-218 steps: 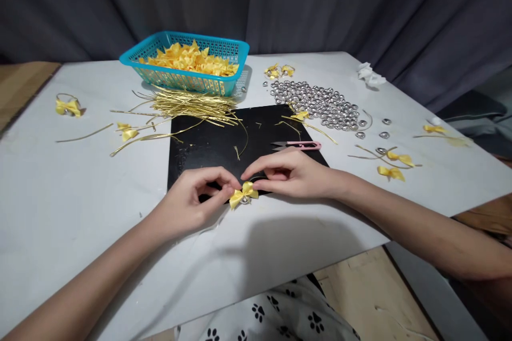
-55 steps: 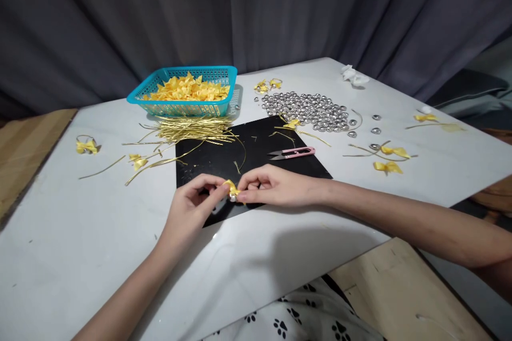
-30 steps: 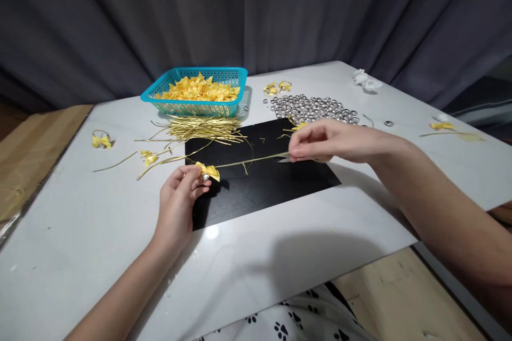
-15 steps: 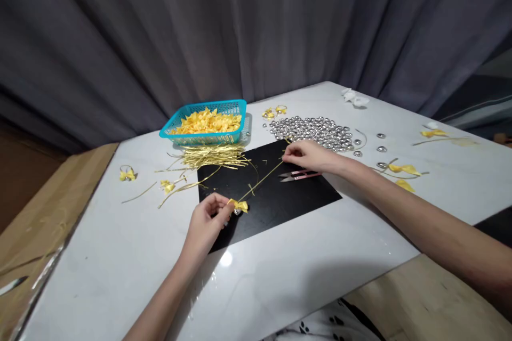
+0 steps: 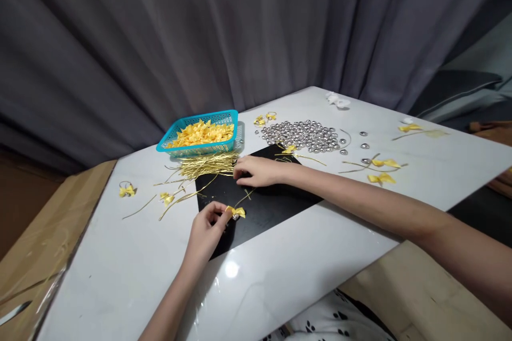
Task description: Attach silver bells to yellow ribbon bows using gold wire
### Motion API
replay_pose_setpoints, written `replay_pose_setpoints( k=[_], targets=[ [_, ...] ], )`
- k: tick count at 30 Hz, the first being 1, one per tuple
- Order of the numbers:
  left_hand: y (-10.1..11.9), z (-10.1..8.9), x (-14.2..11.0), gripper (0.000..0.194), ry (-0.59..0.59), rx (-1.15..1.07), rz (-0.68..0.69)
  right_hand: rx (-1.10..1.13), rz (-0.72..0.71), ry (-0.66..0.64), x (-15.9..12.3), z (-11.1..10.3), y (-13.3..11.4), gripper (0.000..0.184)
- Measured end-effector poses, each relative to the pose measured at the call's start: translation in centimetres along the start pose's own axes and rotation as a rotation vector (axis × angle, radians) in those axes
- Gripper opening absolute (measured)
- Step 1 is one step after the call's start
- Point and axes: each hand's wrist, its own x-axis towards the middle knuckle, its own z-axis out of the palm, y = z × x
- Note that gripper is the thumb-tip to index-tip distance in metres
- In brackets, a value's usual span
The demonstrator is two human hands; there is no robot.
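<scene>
My left hand (image 5: 208, 226) pinches a yellow ribbon bow (image 5: 239, 211) between thumb and forefinger, over the near left part of the black mat (image 5: 260, 218). A silver bead (image 5: 236, 217) sits against the bow's underside, and a thin gold tie runs up from it. My right hand (image 5: 258, 170) hovers above the mat's far edge, its fingertips beside the right end of a pile of gold ties (image 5: 208, 164). Thumb and fingers there are curved and apart, with nothing seen between them. My right hand and forearm cover the spot where the thread snips lay.
A blue basket (image 5: 160, 149) full of yellow bows stands behind the ties. Many silver beads (image 5: 300, 136) spread at the back centre. Several loose bows with ties, such as one bow (image 5: 386, 163), lie right and left on the white table (image 5: 132, 266). A grey curtain (image 5: 240, 26) hangs behind.
My right hand has let go of the gold tie it was pulling taut and moved left to the tie pile. My left hand still holds the bow. The view has shifted slightly.
</scene>
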Motion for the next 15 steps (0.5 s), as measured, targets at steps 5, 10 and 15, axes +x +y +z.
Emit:
replay_pose_setpoints(
  k=[5, 10, 15],
  targets=[
    [0.1, 0.1, 0.1, 0.034, -0.012, -0.031, -0.002, 0.153, -0.159, -0.183, -0.2, 1.2, -1.1, 0.025],
    [0.4, 0.1, -0.2, 0.031, -0.030, -0.023, 0.009, 0.194, -0.173, -0.174, -0.5, 1.6, -0.6, 0.016],
    [0.2, -0.1, -0.2, 0.024, -0.036, 0.025, 0.020, 0.184, -0.137, -0.121, -0.1, 1.2, -0.2, 0.011]
  ],
)
